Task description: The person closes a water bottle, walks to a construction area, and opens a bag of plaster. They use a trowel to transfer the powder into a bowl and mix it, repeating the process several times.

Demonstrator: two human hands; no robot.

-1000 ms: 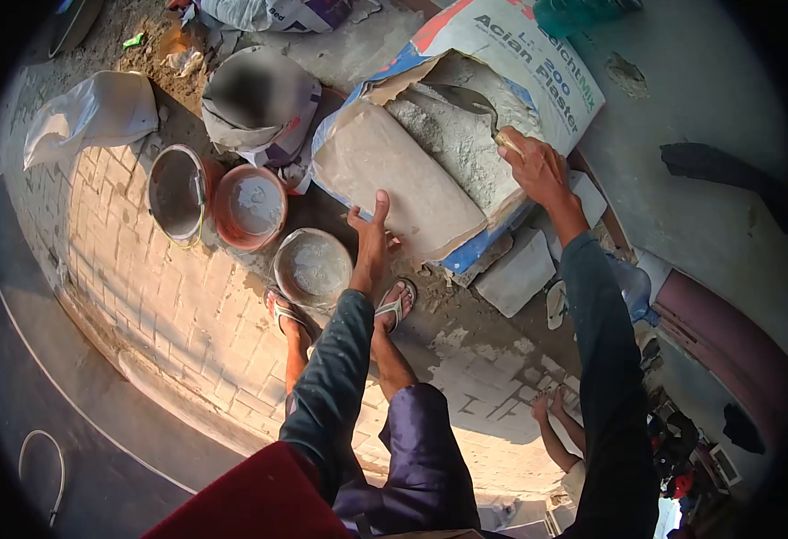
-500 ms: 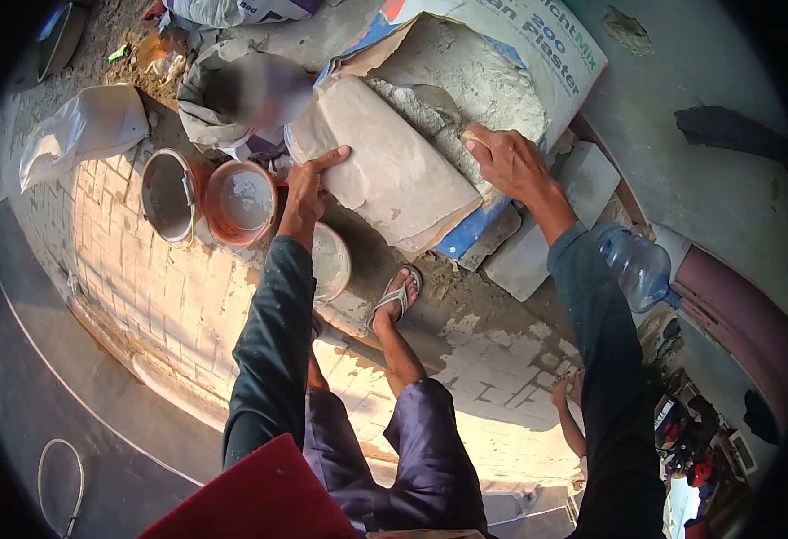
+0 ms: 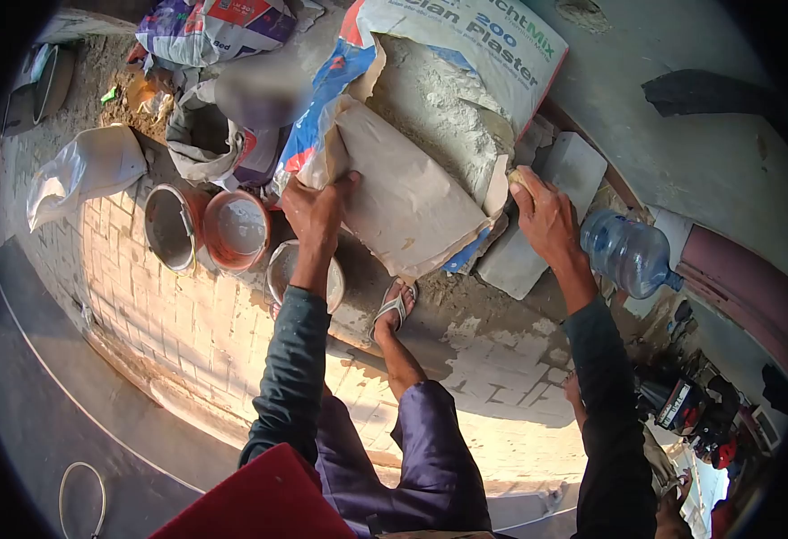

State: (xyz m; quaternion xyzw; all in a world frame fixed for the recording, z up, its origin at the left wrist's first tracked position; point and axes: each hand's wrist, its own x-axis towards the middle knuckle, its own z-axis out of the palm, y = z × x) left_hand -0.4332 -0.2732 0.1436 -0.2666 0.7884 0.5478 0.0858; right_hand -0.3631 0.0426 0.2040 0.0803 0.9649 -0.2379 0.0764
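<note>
A large plaster bag (image 3: 501,40) lies torn open, with pale powder (image 3: 439,112) showing inside and a brown paper flap (image 3: 407,193) folded over its near side. At the flap's left edge, my left hand (image 3: 317,208) has its fingers closed on the paper. On the right, my right hand (image 3: 546,214) is closed at the bag's torn right edge, with a small yellowish piece at its fingertips; whether it also grips the paper is hard to tell.
Left of the bag stand a grey bucket (image 3: 169,229), an orange bucket (image 3: 236,230) and another bucket (image 3: 279,272). Concrete blocks (image 3: 537,238) and a clear water bottle (image 3: 627,254) lie at the right. Part of another person's leg (image 3: 575,395) shows lower right.
My left hand has moved to the flap's left edge and closed on it. My right hand has shifted right and down, from over the powder to the torn edge.
</note>
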